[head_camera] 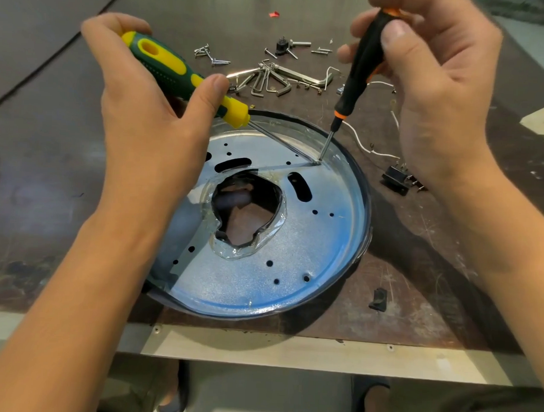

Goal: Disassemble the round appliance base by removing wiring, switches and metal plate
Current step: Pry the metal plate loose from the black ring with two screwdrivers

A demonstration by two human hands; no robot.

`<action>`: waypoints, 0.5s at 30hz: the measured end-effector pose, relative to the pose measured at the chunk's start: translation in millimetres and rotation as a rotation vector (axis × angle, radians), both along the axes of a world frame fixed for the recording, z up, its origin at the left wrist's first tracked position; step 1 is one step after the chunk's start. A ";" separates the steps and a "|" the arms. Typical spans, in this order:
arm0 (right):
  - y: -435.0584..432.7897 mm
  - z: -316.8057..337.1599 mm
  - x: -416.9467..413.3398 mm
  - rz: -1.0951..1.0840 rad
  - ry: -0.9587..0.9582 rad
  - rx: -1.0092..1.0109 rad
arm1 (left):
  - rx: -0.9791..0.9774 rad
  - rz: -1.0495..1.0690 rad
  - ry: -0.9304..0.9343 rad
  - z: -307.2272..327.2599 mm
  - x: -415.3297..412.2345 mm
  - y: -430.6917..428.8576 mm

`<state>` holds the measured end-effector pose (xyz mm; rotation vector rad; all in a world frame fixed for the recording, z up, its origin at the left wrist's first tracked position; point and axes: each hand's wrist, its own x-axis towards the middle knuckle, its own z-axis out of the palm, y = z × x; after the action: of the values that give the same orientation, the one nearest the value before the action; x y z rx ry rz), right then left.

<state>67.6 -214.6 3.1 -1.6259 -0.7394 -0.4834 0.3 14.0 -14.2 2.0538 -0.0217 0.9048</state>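
The round base sits on the brown table near its front edge, right in front of the person, with the shiny metal plate lying inside its dark rim. A jagged hole gapes in the middle of the plate.

The left hand grasps a green and yellow screwdriver, fingers wrapped round the fat handle and the thumb laid along it near the yellow collar. Its long shaft slants down low across the far side of the plate.

The right hand pinches a slim black and orange screwdriver between thumb and fingertips, held steep, almost upright. Both tips meet at one spot on the plate's far right edge, just inside the rim.

Beyond the base lie a bunch of hex keys and loose screws. A white wire trails out to the right, near a black switch, and a small black piece rests near the front right of the base
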 end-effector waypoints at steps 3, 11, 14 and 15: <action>2.7 -0.1 -3.0 -0.009 0.010 0.035 | 0.006 0.000 -0.003 0.0 -0.2 -0.8; 1.1 -0.8 -0.5 -0.027 0.116 0.128 | 0.001 0.003 -0.003 0.8 0.5 0.3; 2.9 -0.3 -2.2 -0.058 0.099 0.132 | 0.004 0.000 -0.001 0.5 -0.2 0.0; 4.0 0.7 -2.5 -0.083 0.057 0.104 | 0.003 0.000 -0.001 0.5 -0.3 -0.1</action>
<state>65.0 -210.6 3.8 -1.5714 -0.5961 -0.5243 0.1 13.9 -13.7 2.0557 -0.0230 0.9067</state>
